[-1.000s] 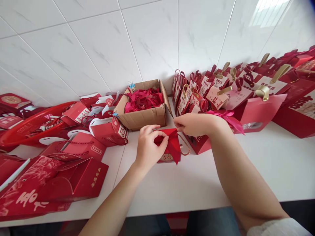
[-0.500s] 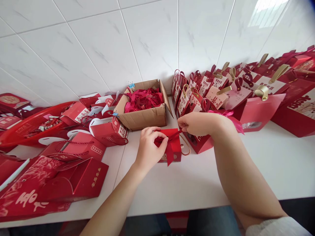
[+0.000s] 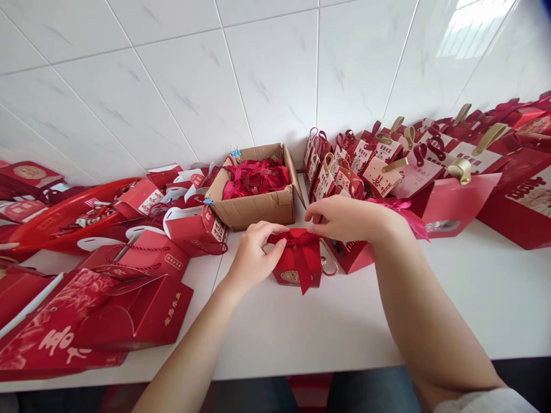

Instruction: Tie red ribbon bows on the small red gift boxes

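Observation:
A small red gift box [image 3: 284,264] with a round gold emblem stands upright on the white table in front of me. A red ribbon [image 3: 305,268] is tied in a bow across its top, one tail hanging down the front. My left hand [image 3: 253,253] has thumb and forefinger closed on the bow's left side. At the right side, my right hand [image 3: 344,219] pinches the ribbon, its fingertips partly hiding it. A twisted gold cord [image 3: 330,269] lies just right of the box.
Behind the gift box stands a cardboard carton [image 3: 258,211] full of red ribbons. Many red and pink gift bags [image 3: 456,195] fill the right side. Red boxes [image 3: 150,312] and a red plastic basket [image 3: 47,226] crowd the left. A tiled wall [image 3: 275,74] closes off the back.
The bow now sits flatter and the box's front emblem shows more. My right hand has come slightly down and left, closer to the bow. The view has shifted a little.

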The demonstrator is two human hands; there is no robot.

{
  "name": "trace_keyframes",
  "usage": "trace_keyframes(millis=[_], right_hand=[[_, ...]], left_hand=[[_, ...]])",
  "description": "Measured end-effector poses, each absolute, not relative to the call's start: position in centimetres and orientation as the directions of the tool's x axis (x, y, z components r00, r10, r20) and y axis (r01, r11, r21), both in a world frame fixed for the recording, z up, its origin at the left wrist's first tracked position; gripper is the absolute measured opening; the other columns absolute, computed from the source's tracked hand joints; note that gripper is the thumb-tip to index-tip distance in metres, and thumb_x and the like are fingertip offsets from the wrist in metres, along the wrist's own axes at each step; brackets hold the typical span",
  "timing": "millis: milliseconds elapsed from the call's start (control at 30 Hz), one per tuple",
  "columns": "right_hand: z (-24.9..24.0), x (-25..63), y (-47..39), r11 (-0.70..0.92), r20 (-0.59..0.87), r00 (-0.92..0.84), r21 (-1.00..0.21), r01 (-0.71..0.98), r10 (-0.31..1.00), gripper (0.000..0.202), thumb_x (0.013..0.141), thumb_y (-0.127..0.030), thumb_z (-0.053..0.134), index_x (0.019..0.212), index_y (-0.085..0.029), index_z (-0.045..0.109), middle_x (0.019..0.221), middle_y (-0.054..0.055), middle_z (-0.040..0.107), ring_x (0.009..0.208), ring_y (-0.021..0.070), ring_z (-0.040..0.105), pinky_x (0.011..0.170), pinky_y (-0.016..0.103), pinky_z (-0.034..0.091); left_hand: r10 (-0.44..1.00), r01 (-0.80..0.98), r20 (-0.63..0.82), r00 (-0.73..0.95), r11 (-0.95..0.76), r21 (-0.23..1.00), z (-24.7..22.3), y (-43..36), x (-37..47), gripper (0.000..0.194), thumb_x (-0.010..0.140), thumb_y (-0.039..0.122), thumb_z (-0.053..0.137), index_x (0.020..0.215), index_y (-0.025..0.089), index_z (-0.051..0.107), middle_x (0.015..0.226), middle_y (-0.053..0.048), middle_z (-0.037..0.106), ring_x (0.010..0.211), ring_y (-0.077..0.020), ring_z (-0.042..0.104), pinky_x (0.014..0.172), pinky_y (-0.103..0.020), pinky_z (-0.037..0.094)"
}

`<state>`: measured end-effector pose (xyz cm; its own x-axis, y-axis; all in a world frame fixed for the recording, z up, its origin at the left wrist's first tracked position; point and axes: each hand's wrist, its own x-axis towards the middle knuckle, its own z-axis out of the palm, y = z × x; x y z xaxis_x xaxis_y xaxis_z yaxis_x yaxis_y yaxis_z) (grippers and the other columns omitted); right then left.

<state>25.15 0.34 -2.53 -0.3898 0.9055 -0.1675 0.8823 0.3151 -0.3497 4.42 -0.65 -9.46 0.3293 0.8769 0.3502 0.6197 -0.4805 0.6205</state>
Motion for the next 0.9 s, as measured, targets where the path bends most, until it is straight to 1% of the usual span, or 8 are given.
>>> trace_keyframes(millis=[133, 233, 367, 433, 533, 667, 767, 900], right_hand=[[-2.8, 24.7, 0.2, 0.354, -0.191, -0.429, -0.327, 0.876, 0.883, 0.026, 0.083, -0.027, 0.054, 0.107, -0.026, 0.063, 0.109, 0.005, 0.066, 0.088, 0.0209, 0.062, 0.061, 0.026, 0.043], [-3.2, 24.6, 0.5, 0.376, -0.205, -0.462, -0.35, 0.858, 0.863, 0.025, 0.083, -0.028, 0.053, 0.106, -0.027, 0.063, 0.106, 0.004, 0.067, 0.088, 0.0203, 0.063, 0.061, 0.025, 0.043], [-3.8, 24.3, 0.5, 0.378, -0.197, -0.503, -0.449, 0.809, 0.842, 0.024, 0.09, -0.037, 0.044, 0.097, -0.025, 0.064, 0.1, 0.003, 0.067, 0.081, 0.0179, 0.062, 0.061, 0.024, 0.042], [-4.6, 23.9, 0.1, 0.33, -0.162, -0.457, -0.49, 0.806, 0.875, 0.031, 0.092, -0.042, 0.039, 0.084, -0.021, 0.06, 0.089, 0.004, 0.066, 0.072, 0.0163, 0.059, 0.057, 0.024, 0.039], [-6.5, 23.1, -1.0, 0.228, -0.042, -0.296, -0.539, 0.811, 0.954, 0.043, 0.093, -0.05, 0.031, 0.065, -0.02, 0.045, 0.066, 0.002, 0.057, 0.057, 0.014, 0.05, 0.051, 0.025, 0.034], [-9.4, 22.5, -2.6, 0.187, 0.142, -0.128, -0.59, 0.785, 0.982, 0.046, 0.093, -0.055, 0.026, 0.062, -0.021, 0.031, 0.055, -0.002, 0.043, 0.053, 0.0138, 0.041, 0.052, 0.026, 0.031], [-10.3, 22.9, -3.3, 0.265, 0.173, -0.201, -0.602, 0.753, 0.964, 0.044, 0.093, -0.056, 0.028, 0.065, -0.021, 0.03, 0.059, -0.002, 0.042, 0.057, 0.0139, 0.042, 0.054, 0.025, 0.031], [-10.5, 23.8, -3.8, 0.409, 0.132, -0.417, -0.594, 0.693, 0.899, 0.042, 0.086, -0.06, 0.044, 0.072, -0.021, 0.035, 0.069, -0.002, 0.045, 0.062, 0.0137, 0.042, 0.056, 0.025, 0.032]], left_hand=[[0.895, 0.656, 0.299, 0.331, -0.447, 0.609, -8.6, -1.3, 4.3, 0.009, 0.083, 0.026, 0.052, 0.082, 0.021, 0.06, 0.081, -0.001, 0.067, 0.079, -0.018, 0.061, 0.079, -0.032, 0.045], [0.899, 0.631, 0.276, 0.339, -0.435, 0.643, -7.9, -2.4, 4.1, 0.01, 0.084, 0.027, 0.052, 0.079, 0.021, 0.058, 0.081, -0.001, 0.066, 0.079, -0.0178, 0.061, 0.076, -0.029, 0.046], [0.92, 0.595, 0.221, 0.324, -0.38, 0.708, -6.9, -3.1, 3.6, 0.012, 0.083, 0.03, 0.053, 0.078, 0.021, 0.059, 0.08, -0.001, 0.065, 0.078, -0.018, 0.06, 0.07, -0.027, 0.046], [0.93, 0.575, 0.197, 0.311, -0.349, 0.74, -6.8, -2.5, 3.3, 0.013, 0.082, 0.031, 0.055, 0.077, 0.02, 0.059, 0.079, -0.001, 0.064, 0.078, -0.018, 0.06, 0.071, -0.027, 0.046], [0.934, 0.536, 0.182, 0.306, -0.328, 0.778, -7.4, -1.1, 2.9, 0.014, 0.079, 0.034, 0.06, 0.079, 0.02, 0.059, 0.081, -0.001, 0.063, 0.08, -0.0182, 0.058, 0.076, -0.029, 0.045], [0.937, 0.546, 0.172, 0.304, -0.319, 0.774, -9.0, 0.2, 2.4, 0.027, 0.078, 0.047, 0.06, 0.075, 0.021, 0.053, 0.08, 0.001, 0.058, 0.087, -0.019, 0.056, 0.083, -0.032, 0.042], [0.913, 0.514, 0.184, 0.365, -0.363, 0.777, -9.8, 0.4, 2.5, 0.035, 0.084, 0.051, 0.05, 0.068, 0.02, 0.051, 0.081, -0.001, 0.057, 0.091, -0.0201, 0.055, 0.086, -0.033, 0.042], [0.869, 0.407, 0.213, 0.447, -0.41, 0.816, -10.0, 0.2, 3.1, 0.032, 0.085, 0.044, 0.051, 0.066, 0.019, 0.048, 0.095, -0.004, 0.058, 0.098, -0.0194, 0.054, 0.088, -0.031, 0.041]])
